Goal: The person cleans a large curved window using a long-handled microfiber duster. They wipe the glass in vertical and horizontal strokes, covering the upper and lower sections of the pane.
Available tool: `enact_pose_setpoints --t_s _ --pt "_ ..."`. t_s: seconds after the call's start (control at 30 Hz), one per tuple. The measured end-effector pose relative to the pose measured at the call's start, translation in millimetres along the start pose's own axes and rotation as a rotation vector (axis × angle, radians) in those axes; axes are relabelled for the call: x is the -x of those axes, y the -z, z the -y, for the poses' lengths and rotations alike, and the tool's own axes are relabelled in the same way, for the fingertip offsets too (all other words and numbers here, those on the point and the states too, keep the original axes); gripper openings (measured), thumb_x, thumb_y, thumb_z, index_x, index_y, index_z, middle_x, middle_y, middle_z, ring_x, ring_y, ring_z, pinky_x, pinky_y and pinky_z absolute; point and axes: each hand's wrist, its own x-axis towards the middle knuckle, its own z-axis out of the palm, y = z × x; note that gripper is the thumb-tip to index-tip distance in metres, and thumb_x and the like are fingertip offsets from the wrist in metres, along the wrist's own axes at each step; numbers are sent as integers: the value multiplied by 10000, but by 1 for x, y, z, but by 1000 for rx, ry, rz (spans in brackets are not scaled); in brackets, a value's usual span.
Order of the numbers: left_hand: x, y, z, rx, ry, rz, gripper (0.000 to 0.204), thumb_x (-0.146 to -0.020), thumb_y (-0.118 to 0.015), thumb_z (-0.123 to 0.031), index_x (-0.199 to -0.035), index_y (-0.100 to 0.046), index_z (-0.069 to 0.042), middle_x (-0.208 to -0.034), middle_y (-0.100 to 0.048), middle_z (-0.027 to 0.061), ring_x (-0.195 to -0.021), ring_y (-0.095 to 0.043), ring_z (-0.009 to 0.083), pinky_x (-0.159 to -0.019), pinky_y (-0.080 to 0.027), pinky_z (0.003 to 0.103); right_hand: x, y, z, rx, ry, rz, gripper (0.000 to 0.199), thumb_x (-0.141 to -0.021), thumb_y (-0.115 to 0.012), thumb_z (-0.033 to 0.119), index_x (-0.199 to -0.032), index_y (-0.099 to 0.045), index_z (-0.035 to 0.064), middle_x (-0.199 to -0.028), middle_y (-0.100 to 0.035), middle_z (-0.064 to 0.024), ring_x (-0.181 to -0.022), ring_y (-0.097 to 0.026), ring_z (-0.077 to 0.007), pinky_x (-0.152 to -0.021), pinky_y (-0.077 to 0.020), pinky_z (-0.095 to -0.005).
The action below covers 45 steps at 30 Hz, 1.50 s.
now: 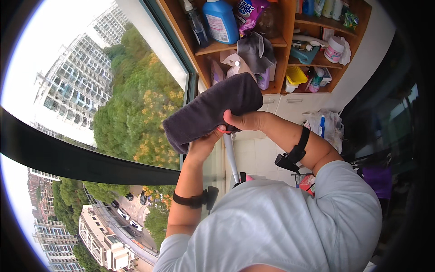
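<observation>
Left hand (202,144) and right hand (242,121): each grip pinches the dark grey cloth pad (213,109) atop the white pole (231,156), beside the window glass (136,104).

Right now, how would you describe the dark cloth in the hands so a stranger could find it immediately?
Start at the big window, then look right to the wooden shelf. Just below it, both hands, left hand and right hand, grip a dark grey cloth pad atop a white pole. Unlike the lighter grey rag hanging from the shelf, it is long and darker.

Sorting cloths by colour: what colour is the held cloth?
Dark grey cloth, head view.
</observation>
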Motion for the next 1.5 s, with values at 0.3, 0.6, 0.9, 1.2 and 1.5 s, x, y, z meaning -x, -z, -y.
enact_pose_setpoints --t_s 0.3,0.6,0.9,1.2,1.5 --pt "-19 -12 20 -143 -149 -122 325 -903 -709 -39 -1221 -643 -34 -1200 -647 35 -1069 -612 157 -939 -485 294 -15 12 -2 149 -103 -56 1005 -812 -424 868 -1346 -560 28 -1250 -618 -86 -1146 -569 -198 -939 -489 -330" --pt "-43 0 19 -24 -293 -357 198 -867 -665 45 -1064 -671 26 -1025 -695 49 -923 -636 133 -871 -497 260 13 -33 -10 421 635 -962 167 -780 -801 78 -806 -639 49 -751 -648 -72 -641 -631 -222 -600 -507 -339" --pt "-37 -18 26 27 -250 -440 219 -874 -653 57 -1092 -664 36 -1114 -686 67 -971 -642 152 -900 -498 270 -7 -49 -13 455 544 -1097 95 -755 -761 71 -789 -676 48 -726 -659 -105 -682 -660 -301 -607 -523 -380" --pt "-24 -7 24 -60 -144 -491 223 -880 -645 48 -1102 -663 46 -1129 -681 67 -987 -635 152 -901 -499 273 -9 -39 -23 -167 375 -573 39 -843 -670 15 -879 -657 10 -805 -622 -19 -726 -608 -93 -658 -491 -271" --pt "-28 1 19 84 -285 -426 253 -883 -653 74 -1133 -640 41 -1124 -677 53 -982 -630 142 -899 -491 276 1 -21 -12 -180 461 -349 54 -876 -640 83 -870 -626 31 -809 -592 24 -786 -551 -56 -718 -454 -223"
